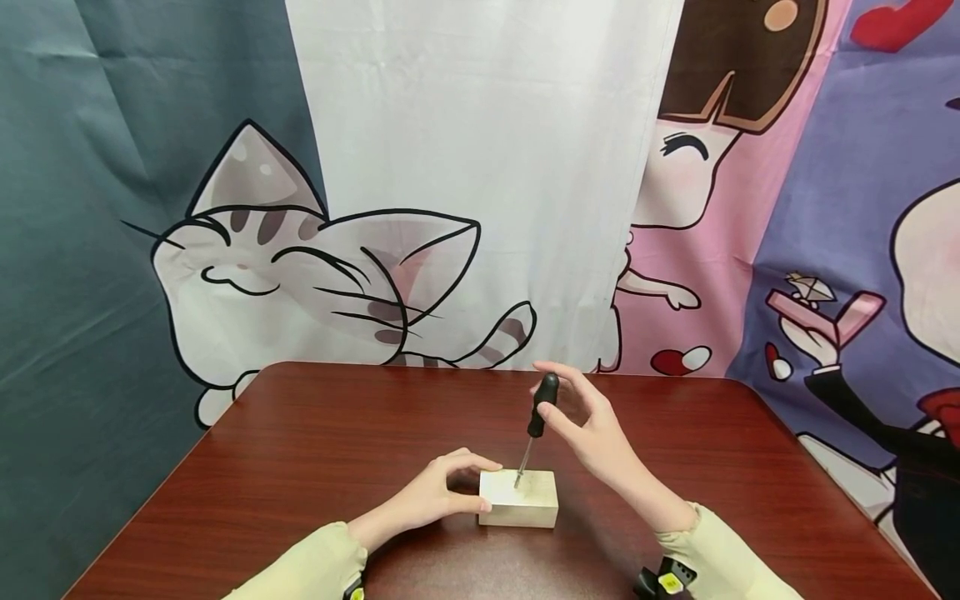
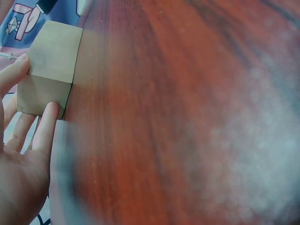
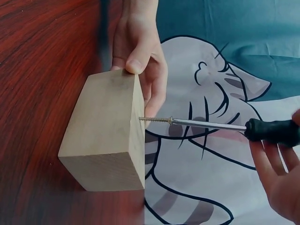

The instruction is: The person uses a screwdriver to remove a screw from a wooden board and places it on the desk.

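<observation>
A pale wooden block (image 1: 519, 515) lies on the table in front of me. My left hand (image 1: 431, 493) grips its left end, thumb at the near side and fingers at the far side. A screw (image 3: 157, 120) stands in the block's top face, most of its thread showing in the right wrist view. The tip of a screwdriver (image 1: 543, 408) meets the screw head, its shaft leaning slightly right in the head view. My right hand (image 1: 592, 429) holds the black handle between thumb and fingers. In the left wrist view the screwdriver is mostly out of frame.
The reddish-brown table (image 1: 360, 417) extends around the block on all sides. Behind it hangs a cartoon-printed curtain (image 1: 480, 125). A dark wrist device (image 1: 667, 579) sits by the right sleeve.
</observation>
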`<action>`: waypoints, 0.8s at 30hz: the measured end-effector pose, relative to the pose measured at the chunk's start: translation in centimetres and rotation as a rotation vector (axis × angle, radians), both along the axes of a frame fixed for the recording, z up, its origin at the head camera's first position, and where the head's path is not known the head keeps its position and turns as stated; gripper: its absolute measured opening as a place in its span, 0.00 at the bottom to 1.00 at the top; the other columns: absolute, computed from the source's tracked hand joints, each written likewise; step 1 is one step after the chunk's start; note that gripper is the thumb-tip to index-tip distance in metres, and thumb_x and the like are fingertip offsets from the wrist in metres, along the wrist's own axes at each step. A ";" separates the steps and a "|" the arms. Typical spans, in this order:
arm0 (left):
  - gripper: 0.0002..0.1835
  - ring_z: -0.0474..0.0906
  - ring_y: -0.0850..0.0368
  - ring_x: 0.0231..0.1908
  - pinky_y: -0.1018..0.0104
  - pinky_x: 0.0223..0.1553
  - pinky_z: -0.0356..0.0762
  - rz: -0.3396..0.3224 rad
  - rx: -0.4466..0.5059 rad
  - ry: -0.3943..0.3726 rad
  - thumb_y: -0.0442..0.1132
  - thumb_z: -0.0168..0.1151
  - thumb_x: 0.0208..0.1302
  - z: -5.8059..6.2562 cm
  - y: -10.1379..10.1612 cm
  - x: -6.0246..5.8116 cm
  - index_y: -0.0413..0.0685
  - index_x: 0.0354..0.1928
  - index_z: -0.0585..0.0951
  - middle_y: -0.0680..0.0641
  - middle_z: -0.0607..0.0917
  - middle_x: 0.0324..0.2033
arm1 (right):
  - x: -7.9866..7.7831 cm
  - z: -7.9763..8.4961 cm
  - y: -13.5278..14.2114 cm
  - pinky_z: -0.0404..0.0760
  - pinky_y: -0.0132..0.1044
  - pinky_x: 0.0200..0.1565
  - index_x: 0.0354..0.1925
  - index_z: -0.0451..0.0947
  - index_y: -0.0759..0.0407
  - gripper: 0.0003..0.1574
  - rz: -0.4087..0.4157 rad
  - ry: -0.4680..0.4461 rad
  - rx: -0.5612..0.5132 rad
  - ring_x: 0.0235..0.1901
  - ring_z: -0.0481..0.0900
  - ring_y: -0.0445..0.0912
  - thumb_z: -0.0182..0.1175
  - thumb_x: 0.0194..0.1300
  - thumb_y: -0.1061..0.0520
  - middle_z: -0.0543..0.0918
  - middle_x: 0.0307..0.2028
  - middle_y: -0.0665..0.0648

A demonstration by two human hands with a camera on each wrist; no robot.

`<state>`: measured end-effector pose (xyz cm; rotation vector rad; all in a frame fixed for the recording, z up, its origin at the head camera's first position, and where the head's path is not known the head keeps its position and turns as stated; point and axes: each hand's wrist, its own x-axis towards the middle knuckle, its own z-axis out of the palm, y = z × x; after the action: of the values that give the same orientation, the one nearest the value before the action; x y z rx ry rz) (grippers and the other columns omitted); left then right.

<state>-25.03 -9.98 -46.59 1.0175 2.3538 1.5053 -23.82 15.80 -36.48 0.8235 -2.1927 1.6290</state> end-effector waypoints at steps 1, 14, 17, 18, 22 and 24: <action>0.27 0.81 0.65 0.49 0.69 0.53 0.77 0.002 -0.002 0.003 0.46 0.73 0.58 0.0 0.0 0.0 0.55 0.60 0.80 0.51 0.82 0.50 | 0.0 0.0 0.0 0.83 0.33 0.48 0.67 0.69 0.48 0.29 0.023 0.003 -0.007 0.45 0.85 0.42 0.57 0.71 0.64 0.83 0.47 0.54; 0.27 0.82 0.65 0.49 0.68 0.53 0.78 0.001 -0.002 0.011 0.46 0.73 0.58 0.0 0.0 0.0 0.53 0.60 0.80 0.50 0.82 0.50 | 0.0 -0.1 0.1 0.82 0.32 0.36 0.60 0.74 0.47 0.26 -0.066 -0.023 0.009 0.34 0.82 0.40 0.65 0.65 0.59 0.81 0.39 0.54; 0.27 0.82 0.65 0.49 0.68 0.54 0.78 0.002 -0.006 0.011 0.46 0.73 0.58 0.0 0.0 0.1 0.53 0.60 0.80 0.50 0.82 0.50 | 0.1 0.0 0.3 0.81 0.32 0.37 0.60 0.74 0.46 0.27 -0.065 -0.029 0.023 0.33 0.82 0.40 0.65 0.65 0.59 0.82 0.37 0.56; 0.27 0.82 0.65 0.49 0.68 0.54 0.78 0.004 -0.009 0.009 0.46 0.73 0.58 0.0 0.0 0.1 0.54 0.60 0.80 0.50 0.82 0.50 | 0.1 0.1 0.3 0.82 0.32 0.40 0.62 0.73 0.46 0.28 -0.056 -0.028 0.024 0.35 0.83 0.40 0.65 0.65 0.60 0.83 0.38 0.56; 0.26 0.82 0.65 0.49 0.68 0.53 0.78 0.006 -0.005 0.012 0.46 0.73 0.57 0.0 0.0 0.1 0.55 0.60 0.80 0.50 0.82 0.50 | 0.0 0.2 0.6 0.81 0.30 0.51 0.66 0.70 0.46 0.30 -0.014 -0.006 0.024 0.48 0.85 0.39 0.62 0.68 0.61 0.85 0.48 0.56; 0.26 0.82 0.65 0.49 0.68 0.53 0.78 0.006 -0.002 0.012 0.46 0.73 0.58 -0.1 0.1 0.1 0.55 0.60 0.80 0.50 0.82 0.50 | 0.0 0.1 0.8 0.81 0.29 0.52 0.66 0.70 0.48 0.30 0.001 0.009 0.019 0.50 0.84 0.38 0.60 0.69 0.63 0.85 0.50 0.55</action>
<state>-24.92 -9.92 -46.65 1.0228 2.3680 1.5021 -23.82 16.60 -36.35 0.8354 -2.2052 1.6041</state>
